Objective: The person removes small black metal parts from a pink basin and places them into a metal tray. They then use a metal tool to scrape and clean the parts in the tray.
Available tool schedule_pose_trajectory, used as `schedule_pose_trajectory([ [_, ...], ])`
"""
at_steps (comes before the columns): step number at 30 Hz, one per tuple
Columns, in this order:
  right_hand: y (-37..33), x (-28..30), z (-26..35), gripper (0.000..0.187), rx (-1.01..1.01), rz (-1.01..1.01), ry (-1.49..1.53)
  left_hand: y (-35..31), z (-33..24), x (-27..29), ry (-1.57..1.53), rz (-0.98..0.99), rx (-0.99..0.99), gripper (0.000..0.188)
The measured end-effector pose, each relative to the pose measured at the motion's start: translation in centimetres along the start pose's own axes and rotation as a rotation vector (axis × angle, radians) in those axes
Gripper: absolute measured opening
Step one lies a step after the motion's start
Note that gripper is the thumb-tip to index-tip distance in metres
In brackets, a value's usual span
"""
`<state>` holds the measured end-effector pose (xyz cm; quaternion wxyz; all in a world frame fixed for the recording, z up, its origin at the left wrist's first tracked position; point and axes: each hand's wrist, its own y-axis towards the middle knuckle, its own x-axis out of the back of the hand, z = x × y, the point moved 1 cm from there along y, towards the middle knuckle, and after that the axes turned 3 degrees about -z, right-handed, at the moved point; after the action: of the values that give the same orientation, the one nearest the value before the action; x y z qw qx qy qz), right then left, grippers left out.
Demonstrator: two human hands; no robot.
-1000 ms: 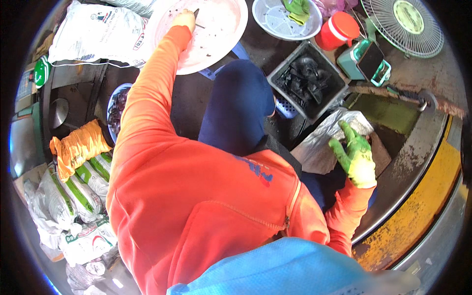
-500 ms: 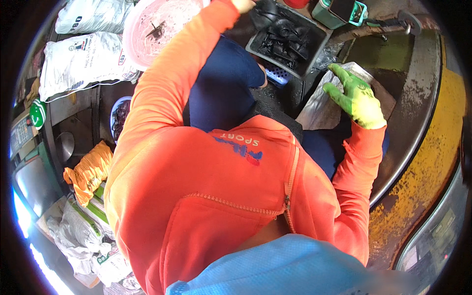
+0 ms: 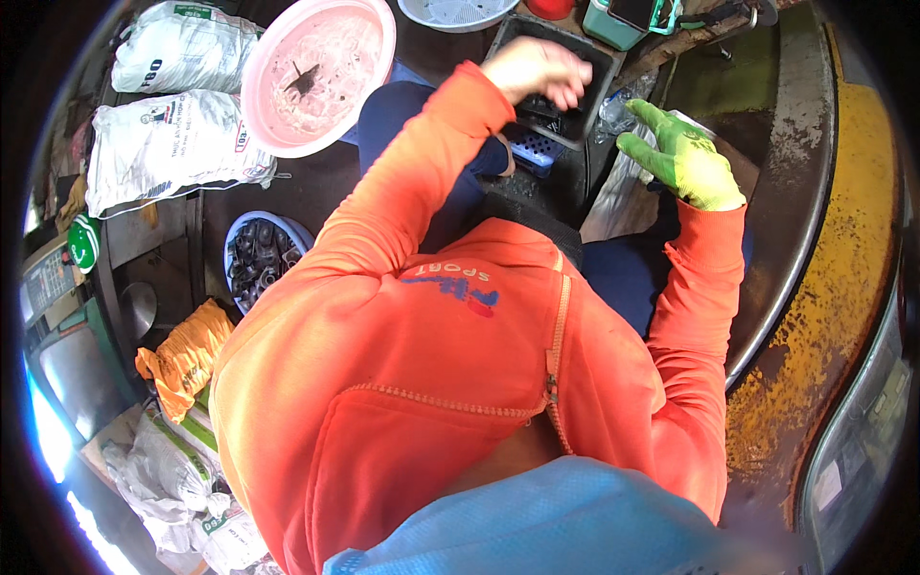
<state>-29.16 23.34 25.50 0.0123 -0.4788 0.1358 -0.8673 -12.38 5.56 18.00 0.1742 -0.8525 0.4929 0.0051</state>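
Note:
My bare left hand [image 3: 539,72] hangs over a black rectangular tub [image 3: 602,96], its fingers loosely bent and slightly apart, with nothing visible in them. The hand hides much of the tub; dark, wet-looking pieces [image 3: 546,123] show below it. On the right, my right hand [image 3: 692,165] wears a yellow-green glove. Its thumb and finger are spread apart and no object is between them. Beneath that hand lies a pale, greyish sheet [image 3: 613,196], partly covered by my leg.
A pink basin [image 3: 379,57] of cloudy water holds a dark piece. A pale colander [image 3: 458,11] stands at the far edge. A blue basket [image 3: 299,233] of dark items, white sacks [image 3: 177,144] and an orange bag [image 3: 187,359] lie left. A worn yellow ledge [image 3: 805,355] curves along the right.
My left hand has moved right and nearer, over the tub. The dark piece at the tub's far left corner no longer shows. The view has shifted slightly; my gloved hand stays spread.

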Motion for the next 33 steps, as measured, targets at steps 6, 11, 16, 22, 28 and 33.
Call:
schedule_pose_trajectory([
  [6,-0.1,-0.4,-0.2,0.066,-0.05,-0.016,-0.02,-1.7,8.7,-3.3,1.35,0.266,0.082,0.061],
  [11,-0.2,-0.5,-0.7,0.064,-0.057,0.025,-0.043,-3.2,10.6,-2.4,1.297,0.089,-0.011,0.054],
  [16,0.5,-0.7,-1.0,0.064,-0.057,-0.006,0.023,-3.3,12.7,-2.8,1.177,0.202,0.003,0.029],
  [22,0.5,-1.4,-0.7,0.063,-0.138,0.069,0.012,-1.5,13.2,-2.7,1.115,0.157,-0.02,0.039],
  [28,-1.7,-0.6,1.2,0.054,-0.11,-0.219,-0.019,-1.3,14.3,-2.2,1.499,0.796,0.218,0.066],
  [33,-8.4,0.5,5.1,0.041,-0.068,-0.691,-0.17,0.2,15.4,-0.2,1.291,0.585,0.215,0.076],
])
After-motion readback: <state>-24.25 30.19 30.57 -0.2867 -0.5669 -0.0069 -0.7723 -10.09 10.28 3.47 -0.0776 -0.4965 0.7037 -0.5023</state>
